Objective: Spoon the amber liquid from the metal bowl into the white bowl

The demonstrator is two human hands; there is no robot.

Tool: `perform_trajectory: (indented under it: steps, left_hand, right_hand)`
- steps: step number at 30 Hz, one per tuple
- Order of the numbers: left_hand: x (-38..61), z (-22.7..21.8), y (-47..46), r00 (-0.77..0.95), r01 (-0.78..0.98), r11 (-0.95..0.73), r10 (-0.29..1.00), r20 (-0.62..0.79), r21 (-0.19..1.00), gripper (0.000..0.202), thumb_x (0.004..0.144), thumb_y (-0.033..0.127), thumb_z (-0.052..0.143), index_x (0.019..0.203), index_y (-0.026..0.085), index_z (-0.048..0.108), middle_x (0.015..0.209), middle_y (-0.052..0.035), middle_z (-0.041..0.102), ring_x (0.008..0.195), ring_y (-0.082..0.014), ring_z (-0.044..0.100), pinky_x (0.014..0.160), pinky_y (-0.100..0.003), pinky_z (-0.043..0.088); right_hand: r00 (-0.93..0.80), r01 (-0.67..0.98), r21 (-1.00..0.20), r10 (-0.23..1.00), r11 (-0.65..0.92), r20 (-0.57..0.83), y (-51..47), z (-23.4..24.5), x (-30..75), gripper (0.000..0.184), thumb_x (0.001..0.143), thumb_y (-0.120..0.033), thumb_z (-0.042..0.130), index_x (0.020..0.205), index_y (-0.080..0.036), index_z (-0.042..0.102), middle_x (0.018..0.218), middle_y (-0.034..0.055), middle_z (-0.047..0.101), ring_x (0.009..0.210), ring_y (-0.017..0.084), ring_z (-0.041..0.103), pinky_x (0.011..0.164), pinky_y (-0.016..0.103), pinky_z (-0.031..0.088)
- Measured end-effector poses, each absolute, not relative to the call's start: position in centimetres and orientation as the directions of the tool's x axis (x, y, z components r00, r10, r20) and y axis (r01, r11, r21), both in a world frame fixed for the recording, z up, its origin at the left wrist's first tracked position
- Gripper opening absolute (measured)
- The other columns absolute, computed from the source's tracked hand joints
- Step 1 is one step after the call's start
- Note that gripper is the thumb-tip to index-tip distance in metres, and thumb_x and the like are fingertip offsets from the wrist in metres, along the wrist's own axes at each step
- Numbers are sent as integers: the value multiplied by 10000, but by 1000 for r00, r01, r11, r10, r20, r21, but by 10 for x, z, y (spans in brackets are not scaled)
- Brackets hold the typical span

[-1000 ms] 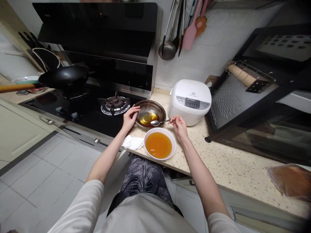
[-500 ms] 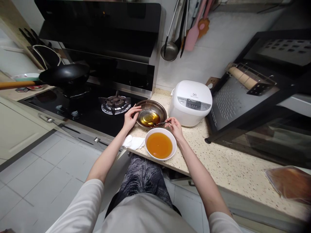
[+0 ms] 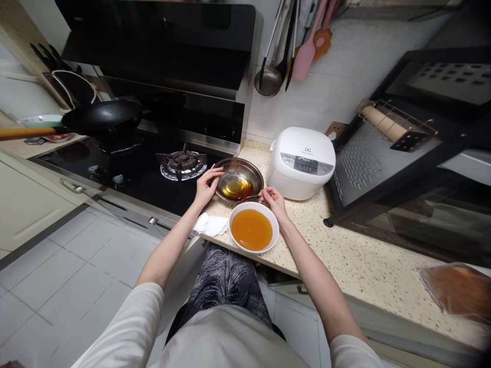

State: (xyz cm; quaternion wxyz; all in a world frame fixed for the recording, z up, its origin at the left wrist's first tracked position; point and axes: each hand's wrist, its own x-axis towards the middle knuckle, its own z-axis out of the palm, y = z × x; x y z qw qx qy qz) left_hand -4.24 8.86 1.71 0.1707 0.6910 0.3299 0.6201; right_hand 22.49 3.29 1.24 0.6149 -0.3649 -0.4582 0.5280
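Observation:
A steel bowl [image 3: 249, 174] with a little amber liquid in its bottom sits on the speckled counter beside the hob. My left hand [image 3: 205, 185] grips its left rim with closed fingers. My right hand [image 3: 273, 199] pinches the handle of a metal spoon [image 3: 250, 196] whose bowl dips into the amber liquid. In front of the steel bowl stands a white bowl [image 3: 253, 229] filled with orange liquid, between my two forearms.
A white rice cooker [image 3: 301, 162] stands right of the steel bowl. A crumpled white cloth [image 3: 209, 225] lies by the counter edge. A black wok [image 3: 102, 118] sits on the gas hob [image 3: 181, 164]. Utensils [image 3: 286, 46] hang on the wall; a black rack [image 3: 387, 143] fills the right.
My right hand moved left from beside the rice cooker, carrying the spoon from above the steel bowl's near rim down into its liquid. My left hand stayed on the rim.

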Motion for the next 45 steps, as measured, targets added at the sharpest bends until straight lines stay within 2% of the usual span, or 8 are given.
perform_trajectory:
  steps: [5,8,14,20,30,45]
  left_hand:
    - [-42,18,88,13,257,-719,671,742,646,192,950,273,584,1019,225,757,1225,-67,727,1255,-240,641,1215,-533,399]
    - [-43,18,88,16,264,-721,668,744,641,195,950,270,581,1022,224,756,1226,-66,725,1233,-235,652,1219,-527,396]
    - [-43,17,89,19,253,-725,666,746,641,192,947,263,583,1021,233,757,1222,-60,727,1253,-238,641,1225,-531,388]
    - [-43,17,89,17,248,-724,667,745,643,193,948,250,580,1023,226,757,1222,-67,727,1265,-239,633,1214,-523,400]
    - [-43,17,89,21,254,-726,664,747,639,193,946,238,577,1025,221,752,1225,-62,724,1253,-231,639,1233,-523,377]
    - [-43,16,89,23,265,-729,659,752,631,191,954,232,575,1029,227,750,1227,-58,724,1238,-229,647,1215,-519,400]
  right_hand:
    - [5,-382,-921,996,84,88,32,10,225,432,597,-453,912,874,-207,690,801,-7,696,575,79,564,549,225,502]
    - [-17,-403,-913,997,60,73,34,9,224,419,618,-442,902,897,-202,700,815,0,694,562,70,541,520,219,469]
    - [-17,-374,-919,990,127,143,35,8,223,381,730,-526,819,779,-200,629,883,35,726,583,74,519,541,217,490]
    - [-16,-372,-916,986,150,167,32,11,223,459,725,-619,786,743,-209,579,890,39,726,661,105,585,602,232,536]
    - [-47,-391,-904,977,174,209,33,10,223,488,747,-644,760,700,-213,537,795,8,657,655,109,588,635,245,530]
    - [-1,-421,-868,957,261,289,31,14,224,452,811,-601,724,692,-211,531,815,21,628,670,128,579,645,286,552]
